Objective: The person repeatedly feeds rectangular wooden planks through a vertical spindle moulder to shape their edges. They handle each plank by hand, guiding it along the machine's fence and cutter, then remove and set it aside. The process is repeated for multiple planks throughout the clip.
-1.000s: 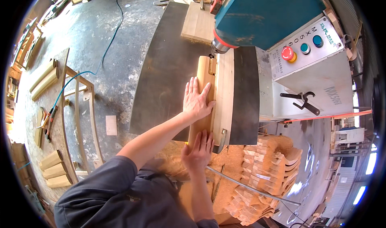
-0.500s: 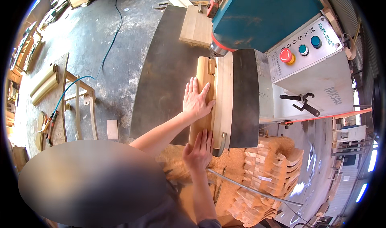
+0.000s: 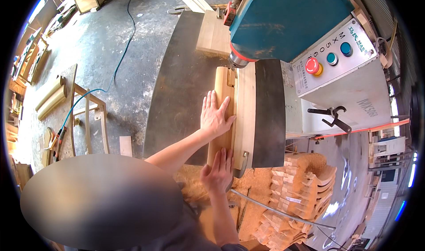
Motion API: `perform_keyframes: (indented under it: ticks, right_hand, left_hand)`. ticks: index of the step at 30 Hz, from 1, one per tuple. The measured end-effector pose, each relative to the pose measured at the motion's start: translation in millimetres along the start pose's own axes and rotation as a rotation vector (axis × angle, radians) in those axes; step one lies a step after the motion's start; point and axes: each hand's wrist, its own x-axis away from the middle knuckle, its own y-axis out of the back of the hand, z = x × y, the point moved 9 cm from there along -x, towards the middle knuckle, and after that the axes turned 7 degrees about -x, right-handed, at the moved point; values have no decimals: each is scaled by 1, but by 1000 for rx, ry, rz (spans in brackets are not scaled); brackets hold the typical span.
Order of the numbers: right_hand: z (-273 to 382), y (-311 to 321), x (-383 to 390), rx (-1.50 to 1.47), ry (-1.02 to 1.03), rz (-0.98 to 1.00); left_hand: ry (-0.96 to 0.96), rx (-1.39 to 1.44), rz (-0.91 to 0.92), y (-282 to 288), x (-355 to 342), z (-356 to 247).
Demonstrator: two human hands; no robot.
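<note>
A long, rounded wooden piece [image 3: 220, 79] lies lengthwise on the dark machine table [image 3: 177, 83], along a pale wooden fence [image 3: 246, 114]. Near its far end a narrow slot [image 3: 231, 78] is cut. Flat across its middle rests my left hand [image 3: 214, 119], fingers stretched forward and thumb spread toward the fence. My right hand [image 3: 218, 173] lies on its near end, fingers extended and palm down. Just beyond the far end hangs the metal chuck [image 3: 238, 60] of the blue machine head [image 3: 274, 27]. Neither hand is wrapped around anything.
A metal clamp [image 3: 242, 164] sits at the fence's near end. A flat board [image 3: 214, 32] lies at the far table edge. Right stands a control panel [image 3: 335, 56] with a red button. Curved wooden parts [image 3: 301, 184] are stacked below in sawdust. A blue hose [image 3: 118, 67] crosses the floor.
The whole view has shifted slightly, with the scene sitting a little lower. Both hands and the wooden piece keep nearly the same places on the table.
</note>
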Motion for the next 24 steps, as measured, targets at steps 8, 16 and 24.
perform_keyframes:
  ticks: [8, 16, 24]
  right_hand:
    - [0, -2, -6, 6, -16, -31]
    - [1, -1, -11, 25, -17, -37]
    - [0, -5, -9, 32, -22, -48]
  left_hand:
    - [-12, 26, -19, 2, -8, -1]
    - [-16, 29, -11, 2, -12, 0]
    - [-22, 11, 3, 1, -13, 1]
